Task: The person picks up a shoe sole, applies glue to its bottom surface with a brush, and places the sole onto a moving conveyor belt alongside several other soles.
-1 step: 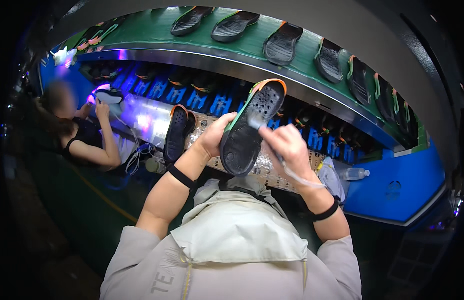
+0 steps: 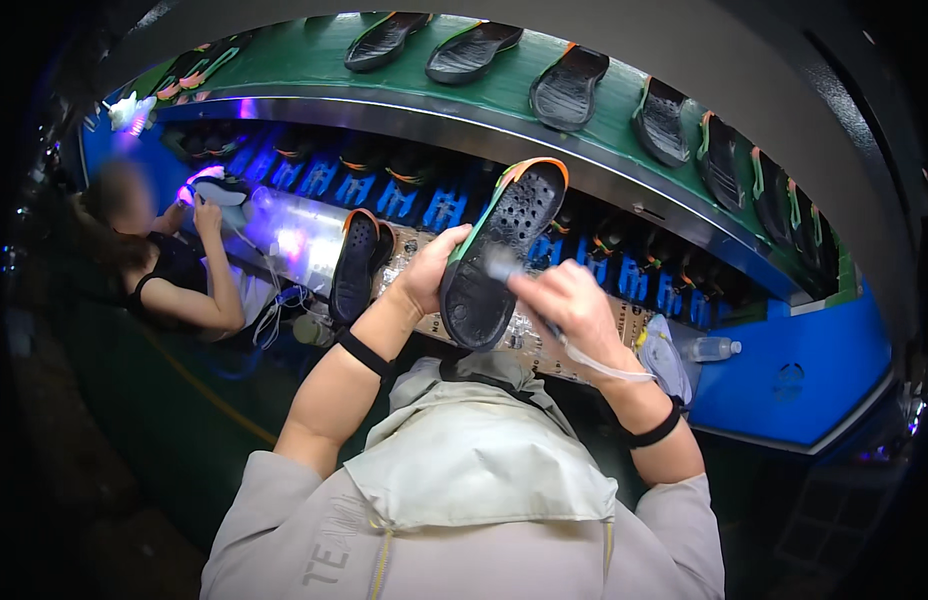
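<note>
Here the left hand (image 2: 436,270) grips a black shoe sole (image 2: 499,250), long axis tilted up-right, tread facing us; right hand (image 2: 569,305) fingers pinch a brush against it, a second sole (image 2: 356,265) standing left.

A green conveyor belt (image 2: 504,95) curves across the far side, carrying dark shoe soles (image 2: 569,88) in a row — some edged in orange or green. Beneath it runs a line of blue holders (image 2: 444,208). At the left sits another person (image 2: 174,270), lit by purple light. A second dark sole (image 2: 356,265) stands upright left of centre — a clear plastic bottle (image 2: 709,349) lies far right.
</note>
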Tool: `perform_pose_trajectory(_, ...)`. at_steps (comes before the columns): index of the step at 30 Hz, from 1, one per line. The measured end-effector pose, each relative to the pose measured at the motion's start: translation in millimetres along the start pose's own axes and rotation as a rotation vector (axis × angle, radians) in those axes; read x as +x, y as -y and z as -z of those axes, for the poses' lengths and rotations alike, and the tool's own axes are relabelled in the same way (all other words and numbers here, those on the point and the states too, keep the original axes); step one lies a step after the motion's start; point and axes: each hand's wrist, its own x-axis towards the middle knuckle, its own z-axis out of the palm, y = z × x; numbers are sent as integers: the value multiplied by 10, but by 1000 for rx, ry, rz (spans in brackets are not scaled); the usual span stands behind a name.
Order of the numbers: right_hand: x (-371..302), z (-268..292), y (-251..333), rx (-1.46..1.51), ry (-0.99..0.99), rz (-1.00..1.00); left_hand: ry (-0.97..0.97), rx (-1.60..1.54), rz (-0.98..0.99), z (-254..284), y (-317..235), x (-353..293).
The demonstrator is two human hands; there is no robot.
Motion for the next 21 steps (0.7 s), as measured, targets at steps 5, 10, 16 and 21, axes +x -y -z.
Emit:
perform_pose_trajectory(5, 27, 188, 18, 372, 55, -41, -8, -132, 41, 26, 40, -55)
perform_pose_trajectory(10, 166, -47, -8, -76, -232, -37, 71, -149, 32, -25, 109, -58)
perform_pose_trajectory(16, 17, -92, 100, 329, 205, 130, 51, -150, -11, 62, 94, -97)
perform_pose_trajectory(21, 22, 230, -3, 651, 66, -198, 24, -42, -65, 16, 68, -199)
